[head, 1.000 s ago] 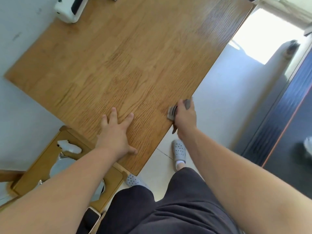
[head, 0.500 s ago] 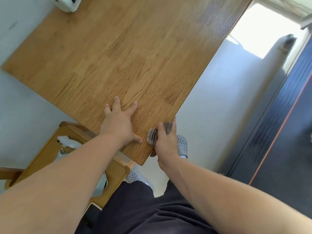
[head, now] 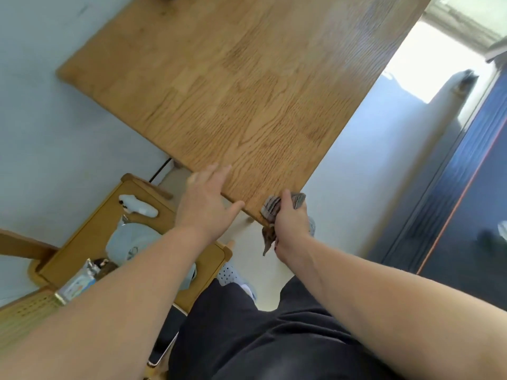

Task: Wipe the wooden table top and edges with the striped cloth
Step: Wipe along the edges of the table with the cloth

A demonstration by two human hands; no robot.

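- The striped cloth [head: 270, 208] is bunched at the near corner of the wooden table [head: 233, 91], pressed against the corner where the near edge meets the right-hand edge; grey and brown stripes show on either side of the fingers, and a loose tail hangs below the edge.
- The right hand [head: 290, 223] grips the cloth, its fingers curled over it and reaching onto the table corner; the wrist and forearm run back toward the lower right.
- The left hand [head: 204, 200] lies across the near edge of the table, just beside the right hand but apart from it; its fingers are straight and slightly spread on the top, the thumb held out toward the cloth; it holds nothing; its outline is blurred.
- The table top shows bare wood grain over most of its surface; a small pale object at the far edge is cut off by the frame.
- Below the left forearm stands a low wooden stool [head: 90, 231] bearing a white bottle [head: 137, 208], a pale blue round item [head: 131, 242] and a small packet [head: 79, 283]; a phone [head: 162, 349] lies near its corner.
- Dark trousers [head: 260, 338] fill the bottom centre; a dotted slipper [head: 233, 275] shows on the pale floor [head: 41, 119].
- To the right lies a dark blue mat [head: 466, 187] with an orange line; beyond it, a bright sunlit patch [head: 419, 64].
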